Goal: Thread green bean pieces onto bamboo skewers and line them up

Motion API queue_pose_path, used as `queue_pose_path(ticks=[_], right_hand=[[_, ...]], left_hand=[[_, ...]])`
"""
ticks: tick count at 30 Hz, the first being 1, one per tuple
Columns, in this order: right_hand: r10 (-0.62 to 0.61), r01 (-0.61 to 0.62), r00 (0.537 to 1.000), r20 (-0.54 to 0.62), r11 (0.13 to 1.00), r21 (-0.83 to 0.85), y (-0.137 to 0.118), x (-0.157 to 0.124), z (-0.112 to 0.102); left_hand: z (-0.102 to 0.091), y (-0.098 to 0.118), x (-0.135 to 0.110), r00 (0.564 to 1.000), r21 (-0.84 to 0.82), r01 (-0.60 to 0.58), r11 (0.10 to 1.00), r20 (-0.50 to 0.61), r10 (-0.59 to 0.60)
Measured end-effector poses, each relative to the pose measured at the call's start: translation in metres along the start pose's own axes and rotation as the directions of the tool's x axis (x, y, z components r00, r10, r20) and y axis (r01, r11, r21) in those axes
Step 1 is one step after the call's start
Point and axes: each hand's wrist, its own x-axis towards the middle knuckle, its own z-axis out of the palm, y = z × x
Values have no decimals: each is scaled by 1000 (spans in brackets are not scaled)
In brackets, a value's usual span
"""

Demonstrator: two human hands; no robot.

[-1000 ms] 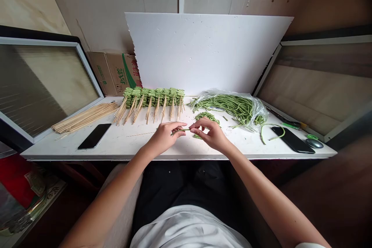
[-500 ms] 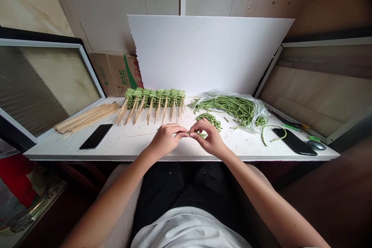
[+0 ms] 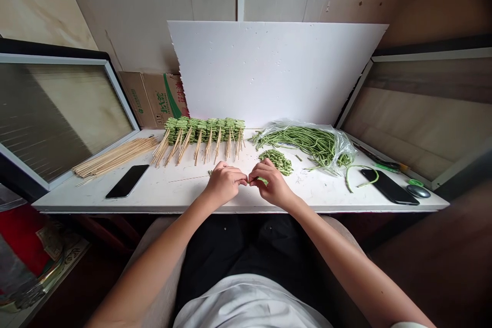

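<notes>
My left hand [image 3: 225, 184] is closed around a thin bamboo skewer [image 3: 188, 179], whose long end sticks out to the left above the table. A bit of green shows just behind that hand. Fingertips of my right hand [image 3: 271, 182] are pinched together close to the left fingertips, and a cut green bean piece [image 3: 263, 180] shows among its fingers. The skewer's tip is hidden by the fingers. Right behind my right hand lies a pile of cut bean pieces [image 3: 277, 160]. Skewered beans [image 3: 205, 129] are stacked in a row farther back, sticks pointing toward me.
Loose bamboo skewers [image 3: 115, 156] and a phone [image 3: 127, 181] lie on the left. Long beans [image 3: 303, 141] spill from a plastic bag [image 3: 342, 146] at the back right. Another phone [image 3: 390, 187] and a mouse [image 3: 418, 191] are right. A white board [image 3: 277, 72] stands behind.
Both hands have stayed at the same spot, fingertips now drawn slightly apart. My right fingers have curled in more, and less of the green piece shows.
</notes>
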Motion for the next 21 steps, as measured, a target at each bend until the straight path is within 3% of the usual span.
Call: queue_pose_path(ticks=[5, 11, 16, 21], right_hand=[[-25, 23, 998, -50, 999, -44, 3, 0, 2], [-16, 15, 993, -115, 1000, -13, -6, 4, -8], [-16, 12, 987, -161, 1000, -26, -8, 4, -7], [5, -1, 991, -134, 1000, 30, -14, 2, -1]], left_hand=[[-4, -3, 0, 999, -39, 12, 999, -33, -14], [-18, 8, 0, 992, -92, -10, 996, -126, -1], [-17, 14, 1, 995, -146, 5, 989, -102, -20], [-15, 12, 0, 995, -144, 16, 989, -90, -29]])
